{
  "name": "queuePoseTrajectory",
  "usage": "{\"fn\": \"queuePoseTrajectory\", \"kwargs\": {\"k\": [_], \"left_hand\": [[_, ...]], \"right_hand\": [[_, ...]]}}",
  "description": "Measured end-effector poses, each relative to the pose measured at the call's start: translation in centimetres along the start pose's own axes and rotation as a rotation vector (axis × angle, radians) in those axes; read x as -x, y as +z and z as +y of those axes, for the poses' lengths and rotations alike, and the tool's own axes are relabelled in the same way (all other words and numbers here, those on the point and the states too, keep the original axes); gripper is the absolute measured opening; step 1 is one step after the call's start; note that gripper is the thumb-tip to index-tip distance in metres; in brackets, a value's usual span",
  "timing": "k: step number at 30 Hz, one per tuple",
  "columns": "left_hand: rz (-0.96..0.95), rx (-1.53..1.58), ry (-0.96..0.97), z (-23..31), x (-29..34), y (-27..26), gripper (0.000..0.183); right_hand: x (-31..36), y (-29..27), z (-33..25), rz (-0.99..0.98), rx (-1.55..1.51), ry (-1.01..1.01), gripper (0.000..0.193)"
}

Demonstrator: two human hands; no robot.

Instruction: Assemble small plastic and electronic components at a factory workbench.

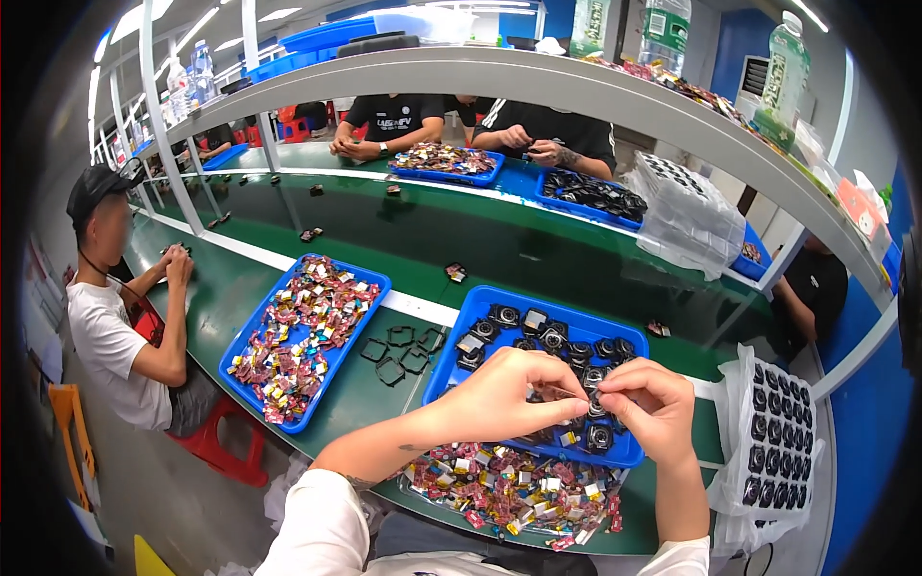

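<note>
My left hand point(519, 394) and my right hand point(653, 403) meet over a blue tray point(461, 331) of black square housings point(554, 336). Thumb and fingers of the left hand are pinched together, with a small reddish piece partly showing between them. Right beside it, the fingertips of my right hand are closed too; what they pinch is too small and covered to tell. Below my wrists, a heap of small circuit boards point(519, 490) with red, white and yellow parts spreads along the table's near edge.
A second blue tray point(382, 280) of circuit boards lies to the left, near thin black frames point(389, 372). White trays of black housings point(768, 432) stand at right. A long shelf point(538, 72) crosses above a green belt point(384, 230). Several people sit nearby.
</note>
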State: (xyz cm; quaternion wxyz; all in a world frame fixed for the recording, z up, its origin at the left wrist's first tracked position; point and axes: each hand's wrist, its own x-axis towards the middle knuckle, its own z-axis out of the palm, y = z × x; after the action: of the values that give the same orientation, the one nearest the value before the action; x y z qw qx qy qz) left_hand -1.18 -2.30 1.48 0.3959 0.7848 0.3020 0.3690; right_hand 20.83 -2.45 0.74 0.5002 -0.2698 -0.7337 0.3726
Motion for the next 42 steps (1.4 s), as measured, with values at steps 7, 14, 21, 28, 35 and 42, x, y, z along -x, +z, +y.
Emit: {"fn": "queuePoseTrajectory", "kwargs": {"k": [7,14,21,28,35,42], "left_hand": [[0.073,0.131,-0.029,-0.6,-0.3,0.1,0.011],[0.025,0.185,-0.124,-0.5,-0.1,0.3,0.011],[-0.019,0.296,-0.182,-0.8,-0.5,0.4,0.012],[0.028,0.259,-0.13,-1.0,-0.7,-0.4,0.013],[0.123,0.348,-0.143,-0.8,-0.4,-0.9,0.016],[0.177,0.367,-0.069,-0.4,-0.3,-1.4,0.013]], "right_hand": [[0.0,-0.5,0.3,-0.059,-0.195,0.078,0.014],[0.2,-0.7,0.6,-0.11,-0.298,0.134,0.014],[0.0,-0.6,0.7,-0.14,-0.411,0.282,0.014],[-0.9,-1.0,2.3,-0.055,-0.261,0.209,0.009],[-0.1,-1.2,6.6,-0.101,1.201,0.022,0.021],[0.1,-0.8,6.2,-0.526,1.072,0.178,0.028]]}}
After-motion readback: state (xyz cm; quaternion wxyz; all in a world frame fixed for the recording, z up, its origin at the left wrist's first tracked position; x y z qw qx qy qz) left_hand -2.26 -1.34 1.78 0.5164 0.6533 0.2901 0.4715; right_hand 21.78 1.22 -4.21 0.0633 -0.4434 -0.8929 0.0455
